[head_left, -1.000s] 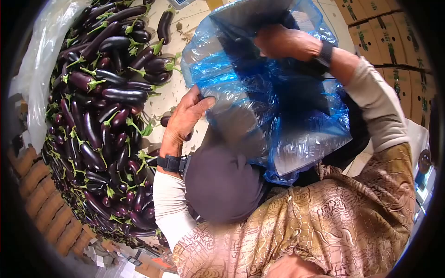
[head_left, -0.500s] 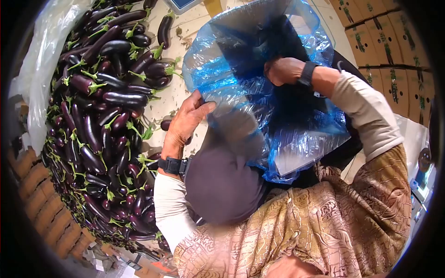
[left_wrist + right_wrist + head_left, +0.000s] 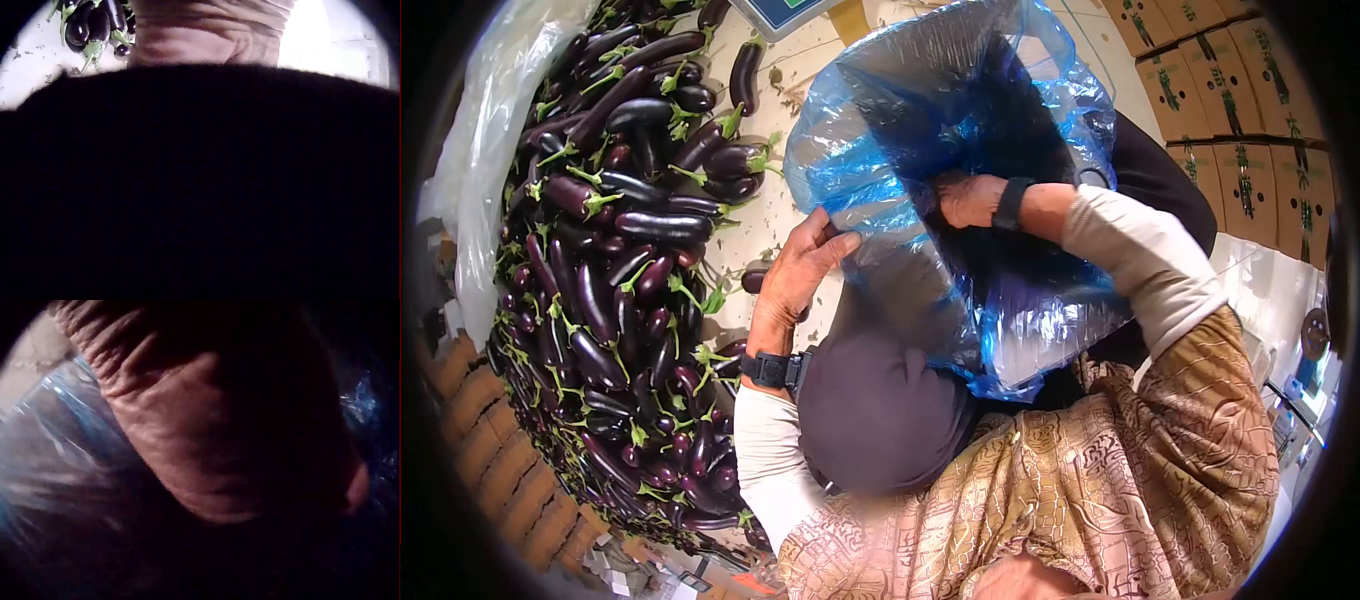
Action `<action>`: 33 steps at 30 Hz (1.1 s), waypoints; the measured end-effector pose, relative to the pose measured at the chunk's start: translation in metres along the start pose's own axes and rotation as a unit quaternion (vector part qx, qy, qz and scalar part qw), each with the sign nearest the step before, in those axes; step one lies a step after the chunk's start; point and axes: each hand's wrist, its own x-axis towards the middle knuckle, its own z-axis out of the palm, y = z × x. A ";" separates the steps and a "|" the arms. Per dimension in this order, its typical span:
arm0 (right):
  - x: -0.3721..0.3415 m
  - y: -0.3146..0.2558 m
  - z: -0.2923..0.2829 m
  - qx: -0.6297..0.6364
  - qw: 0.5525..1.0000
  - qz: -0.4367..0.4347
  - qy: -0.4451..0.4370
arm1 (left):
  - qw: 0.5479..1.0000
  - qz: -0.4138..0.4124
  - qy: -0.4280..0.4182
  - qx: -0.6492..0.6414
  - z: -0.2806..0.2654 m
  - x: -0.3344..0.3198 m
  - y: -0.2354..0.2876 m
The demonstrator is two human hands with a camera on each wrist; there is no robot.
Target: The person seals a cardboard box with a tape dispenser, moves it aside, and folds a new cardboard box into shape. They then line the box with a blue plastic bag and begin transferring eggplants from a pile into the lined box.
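A blue translucent plastic bag [image 3: 900, 255] lies spread open over a box-like form in front of the person in the head view. The left hand [image 3: 800, 270] pinches the bag's left edge between thumb and fingers. Inside the bag's opening is the right hand [image 3: 970, 200], its fingertips hidden and their hold unclear. In the right wrist view the right hand [image 3: 181, 431] is dark, with bag film [image 3: 62, 431] beside it. Only the wrist and palm base of the left hand [image 3: 209, 34] show in the left wrist view.
A large heap of eggplants [image 3: 665, 225] fills the left side, beside clear plastic sheeting [image 3: 500, 170]. Stacked cartons [image 3: 1245, 190] stand at the right. Part of a scale-like device [image 3: 785, 14] shows at the top. A few eggplants lie loose on the pale floor [image 3: 750, 235].
The right hand has moved down and left within the bag's opening, and its forearm has followed. The left hand keeps its pinch on the edge. The view has shifted slightly.
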 end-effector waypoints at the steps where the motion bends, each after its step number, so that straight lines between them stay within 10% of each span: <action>1: -0.005 -0.001 -0.023 -0.046 0.994 -0.031 -0.092 | 1.000 0.008 -0.003 -0.011 0.000 0.001 -0.001; 3: -0.010 -0.005 -0.053 -0.091 0.976 -0.065 -0.185 | 1.000 0.005 -0.006 -0.015 -0.001 0.002 0.000; 7: -0.004 0.041 -0.046 -0.180 0.981 -0.072 -0.007 | 1.000 -0.007 -0.004 0.022 -0.004 0.005 -0.003; 9: 0.030 0.097 -0.001 -0.311 0.910 -0.214 0.169 | 1.000 -0.009 0.000 -0.004 -0.003 0.008 -0.010; 11: 0.064 0.130 0.067 -0.452 0.862 -0.146 0.175 | 1.000 -0.011 0.004 -0.029 -0.002 0.006 -0.008; 13: 0.080 0.112 0.083 -0.016 0.929 0.065 0.363 | 1.000 -0.015 0.016 -0.018 0.000 0.003 0.002; 14: 0.078 0.098 0.068 -0.015 0.930 0.066 0.362 | 1.000 -0.016 0.016 -0.019 -0.002 0.003 -0.003; 16: 0.055 0.070 0.000 -0.116 0.992 0.042 -0.027 | 1.000 -0.030 0.008 0.002 -0.008 0.008 -0.013; 21: -0.002 0.054 -0.076 -0.282 0.944 -0.171 0.001 | 1.000 -0.011 0.010 -0.019 -0.004 0.005 -0.004; 23: 0.022 0.118 -0.052 -0.187 0.972 -0.117 0.081 | 1.000 -0.013 0.013 -0.003 -0.002 0.005 -0.002; 25: 0.029 0.122 -0.053 -0.263 0.964 0.023 -0.031 | 0.999 -0.020 0.016 0.026 -0.002 0.006 0.000; 31: -0.008 0.040 -0.112 -0.127 0.985 0.034 -0.114 | 0.997 0.000 0.030 0.069 -0.002 0.005 0.004; 33: -0.047 0.032 -0.113 -0.025 0.998 -0.060 0.015 | 0.999 -0.004 0.036 0.022 -0.003 0.005 -0.001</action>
